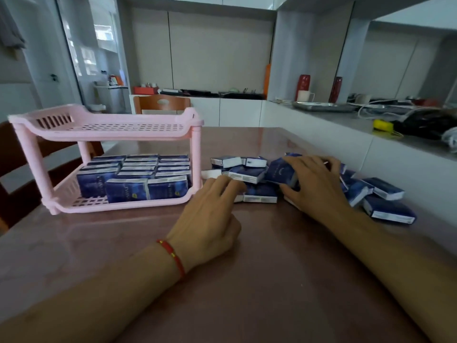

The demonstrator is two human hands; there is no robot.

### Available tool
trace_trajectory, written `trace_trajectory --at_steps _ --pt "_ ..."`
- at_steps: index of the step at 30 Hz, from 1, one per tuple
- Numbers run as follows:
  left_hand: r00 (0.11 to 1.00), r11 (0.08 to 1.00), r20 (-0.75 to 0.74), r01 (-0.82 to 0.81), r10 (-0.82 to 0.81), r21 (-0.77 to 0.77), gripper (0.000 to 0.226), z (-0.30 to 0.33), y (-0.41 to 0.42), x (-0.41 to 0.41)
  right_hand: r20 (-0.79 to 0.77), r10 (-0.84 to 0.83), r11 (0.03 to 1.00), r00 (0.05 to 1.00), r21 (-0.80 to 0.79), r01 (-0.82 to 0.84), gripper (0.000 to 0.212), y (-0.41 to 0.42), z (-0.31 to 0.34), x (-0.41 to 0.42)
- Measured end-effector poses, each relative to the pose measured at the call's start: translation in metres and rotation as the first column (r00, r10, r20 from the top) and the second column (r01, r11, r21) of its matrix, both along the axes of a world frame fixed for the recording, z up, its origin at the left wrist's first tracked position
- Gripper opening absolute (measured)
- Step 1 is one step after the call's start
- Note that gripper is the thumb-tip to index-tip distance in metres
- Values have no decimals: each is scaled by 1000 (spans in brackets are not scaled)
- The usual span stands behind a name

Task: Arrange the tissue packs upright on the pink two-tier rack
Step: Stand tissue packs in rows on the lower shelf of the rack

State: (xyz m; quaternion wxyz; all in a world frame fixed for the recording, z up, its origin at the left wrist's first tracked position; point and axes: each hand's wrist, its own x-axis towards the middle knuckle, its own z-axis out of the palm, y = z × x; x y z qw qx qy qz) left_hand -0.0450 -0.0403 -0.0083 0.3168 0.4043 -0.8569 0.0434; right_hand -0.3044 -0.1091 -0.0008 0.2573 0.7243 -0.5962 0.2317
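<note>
The pink two-tier rack (195, 147) stands at the left of the table. Its lower tier holds several dark blue tissue packs (138, 174) upright in rows; the upper tier carries nothing. A loose heap of blue tissue packs (249, 175) lies on the table to the rack's right. My right hand (314, 181) grips one tilted pack (279, 172) at the heap's middle, thumb under it and fingers over it. My left hand (210, 219), with a red cord at the wrist, reaches to the heap's near left edge, fingertips touching a flat pack (259, 194).
More loose packs (388, 209) lie at the far right of the heap near the white counter wall (395, 164). A wooden chair (162, 103) stands behind the table. The brown tabletop (222, 293) stretches toward me.
</note>
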Motion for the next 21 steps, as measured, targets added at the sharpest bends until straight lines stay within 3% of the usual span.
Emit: trace_trajectory --at_steps 2,3,5,8,10,14,18,21 --pt "993 999 -119 23 -18 45 44 -3 0 8 87 28 998 996 -56 -24 54 8 12 1" --pt "982 997 -191 20 -6 73 40 -4 1 11 182 113 992 977 -69 -102 54 15 17 2" --pt "940 984 -339 17 44 175 35 -2 6 12 397 376 919 837 -43 -392 56 36 20 10" --pt "771 845 -620 231 144 483 45 6 16 6 410 557 768 723 77 -635 61 64 15 37" --pt "655 760 -729 369 196 536 46 7 18 5 425 588 725 688 100 -681 59 70 13 50" --pt "592 731 -771 416 234 541 43 7 13 11 466 641 681 610 22 -732 46 70 18 49" --pt "707 711 -680 376 194 594 26 3 13 7 457 645 655 612 82 -752 52 77 14 48" --pt "678 728 -710 388 189 565 23 -1 10 9 548 574 675 609 105 -730 48 69 17 43"
